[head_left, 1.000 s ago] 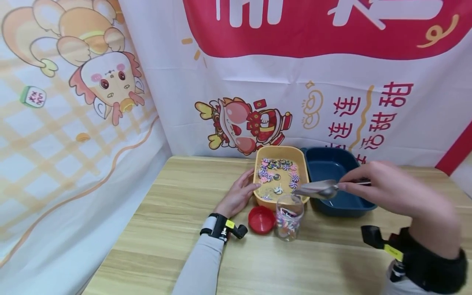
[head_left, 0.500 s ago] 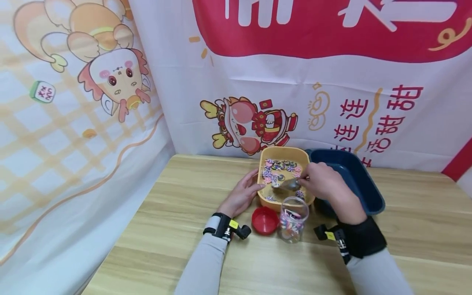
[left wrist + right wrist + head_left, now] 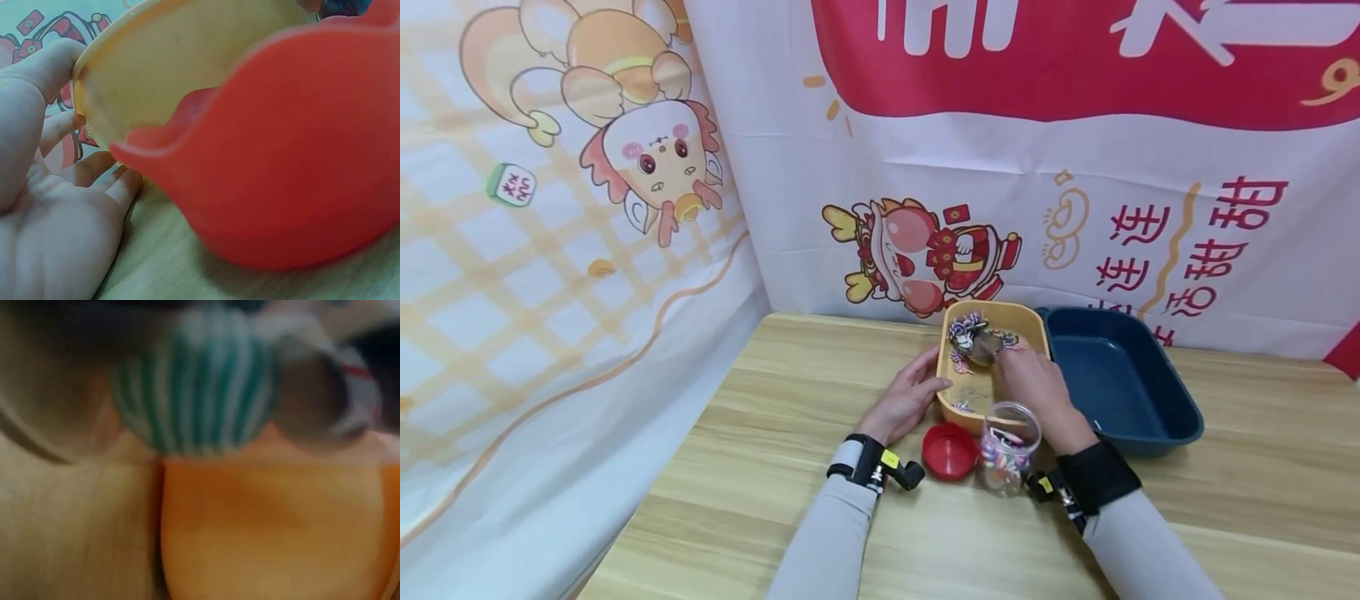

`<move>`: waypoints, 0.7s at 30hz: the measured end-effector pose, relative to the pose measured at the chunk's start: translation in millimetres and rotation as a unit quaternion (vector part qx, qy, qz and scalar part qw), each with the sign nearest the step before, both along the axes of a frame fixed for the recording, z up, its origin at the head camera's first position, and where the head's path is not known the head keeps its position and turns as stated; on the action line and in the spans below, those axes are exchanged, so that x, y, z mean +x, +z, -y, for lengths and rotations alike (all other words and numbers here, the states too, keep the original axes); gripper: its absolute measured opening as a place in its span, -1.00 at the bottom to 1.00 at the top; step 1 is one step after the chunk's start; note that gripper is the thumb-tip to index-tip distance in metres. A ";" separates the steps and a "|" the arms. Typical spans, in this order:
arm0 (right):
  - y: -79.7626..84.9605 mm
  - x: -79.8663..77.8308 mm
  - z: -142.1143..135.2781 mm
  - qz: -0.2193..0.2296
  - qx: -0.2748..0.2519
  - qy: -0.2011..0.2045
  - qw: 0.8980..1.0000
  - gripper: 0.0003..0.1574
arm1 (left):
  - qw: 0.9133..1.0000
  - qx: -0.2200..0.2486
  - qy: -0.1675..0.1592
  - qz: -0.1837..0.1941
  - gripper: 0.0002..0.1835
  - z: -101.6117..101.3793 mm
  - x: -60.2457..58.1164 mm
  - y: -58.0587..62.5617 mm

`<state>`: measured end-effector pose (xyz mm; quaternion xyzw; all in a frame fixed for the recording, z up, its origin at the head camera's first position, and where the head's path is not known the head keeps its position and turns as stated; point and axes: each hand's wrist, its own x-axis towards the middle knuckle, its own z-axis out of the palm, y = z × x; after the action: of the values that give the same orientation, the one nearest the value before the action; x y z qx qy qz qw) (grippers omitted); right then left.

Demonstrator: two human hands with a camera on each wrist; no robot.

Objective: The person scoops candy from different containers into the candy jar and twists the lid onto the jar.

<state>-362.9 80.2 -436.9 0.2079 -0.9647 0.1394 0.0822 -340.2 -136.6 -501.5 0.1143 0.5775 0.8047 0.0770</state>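
Utensil (image 3: 983,350) gripped in the right hand (image 3: 1036,383) has moved to the far side of the yellow tub (image 3: 1022,321), with swirled pieces (image 3: 964,329) now bunched around it; I judge gathering is under way. I see the left hand (image 3: 906,396), loosely spread, touching that tub; the clear jar (image 3: 1022,450) holds colourful pieces (image 3: 1000,458), and the blue tub (image 3: 1105,367) stands beside.

Red characters "连连" (image 3: 1140,224) and "甜甜" (image 3: 1248,204) — on white backdrop (image 3: 790,171).
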 end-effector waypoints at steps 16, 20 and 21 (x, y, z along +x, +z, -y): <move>2.3 -5.5 -5.9 0.067 0.031 0.065 0.995 -0.87 | 1.000 -0.014 0.005 0.012 -0.17 4.4 0.0 -2.1; 0.7 -4.0 -2.7 0.048 0.042 0.041 0.997 -0.92 | 1.000 -0.012 0.002 0.009 -0.17 3.2 0.0 -1.1; -0.1 -3.4 -2.0 0.041 0.050 0.035 0.997 -0.90 | 1.000 -0.012 0.000 0.008 -0.17 2.8 -0.2 -1.0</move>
<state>-366.3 82.2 -437.0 0.2397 -0.9651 0.1019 0.0274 -340.4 -139.4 -502.5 0.1074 0.5864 0.7985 0.0832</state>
